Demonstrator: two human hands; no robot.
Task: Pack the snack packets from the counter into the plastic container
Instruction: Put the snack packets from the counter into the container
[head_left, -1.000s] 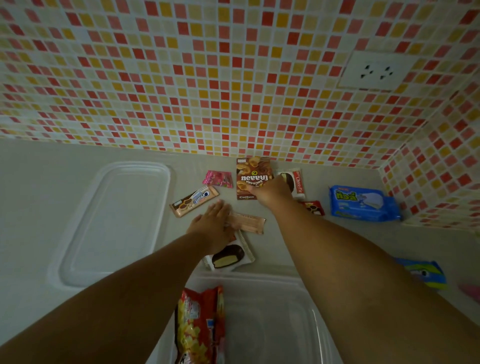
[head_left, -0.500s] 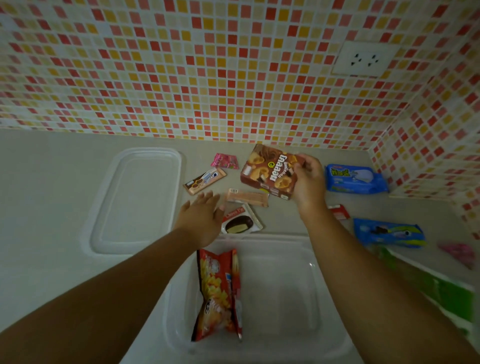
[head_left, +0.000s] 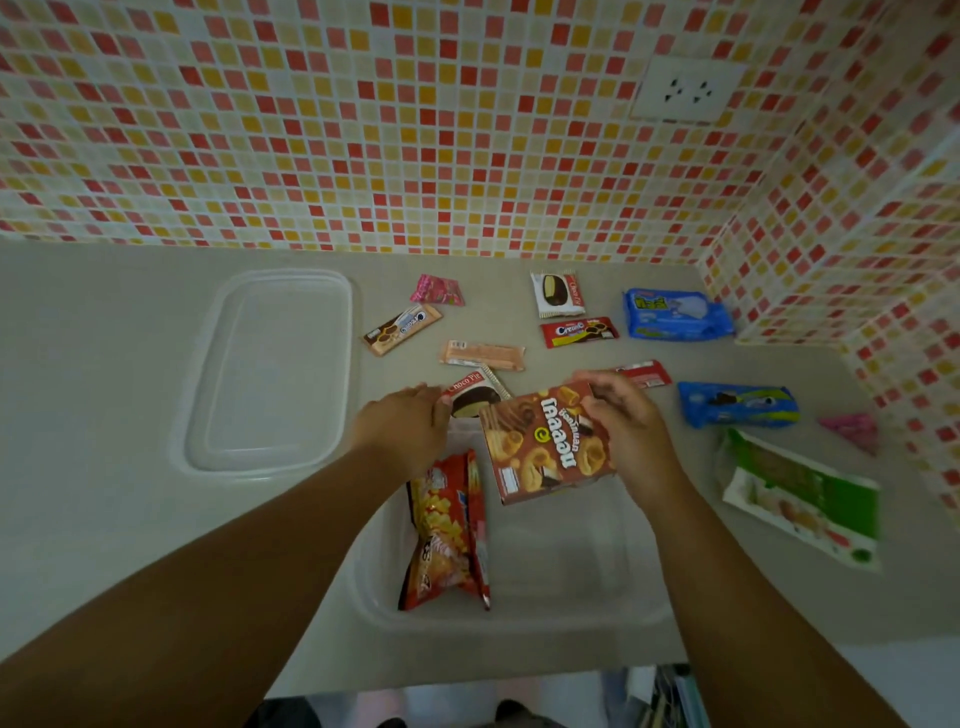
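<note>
A clear plastic container (head_left: 571, 597) sits at the counter's front edge with a red snack bag (head_left: 449, 535) lying along its left side. My right hand (head_left: 623, 426) grips a brown biscuit box (head_left: 543, 441) tilted over the container's far part. My left hand (head_left: 405, 431) touches a Choco Pie packet (head_left: 475, 397) just behind the container's far rim, fingers fairly straight. Several small packets lie further back: a peach wafer bar (head_left: 483, 356), a brown Cream-O bar (head_left: 402, 330), a pink sachet (head_left: 435, 291), a second Choco Pie (head_left: 557, 293) and a red Cream-O packet (head_left: 579, 331).
The container's clear lid (head_left: 270, 369) lies flat at the left. On the right are two blue biscuit packs (head_left: 675, 314) (head_left: 737, 404), a red packet (head_left: 644, 373), a pink sachet (head_left: 852, 428) and a green-and-white pack (head_left: 800, 493). Tiled walls close the back and right.
My right hand has carried the brown box from the back of the counter toward me, over the container. My left hand has drawn back from the wafer bar to the near Choco Pie.
</note>
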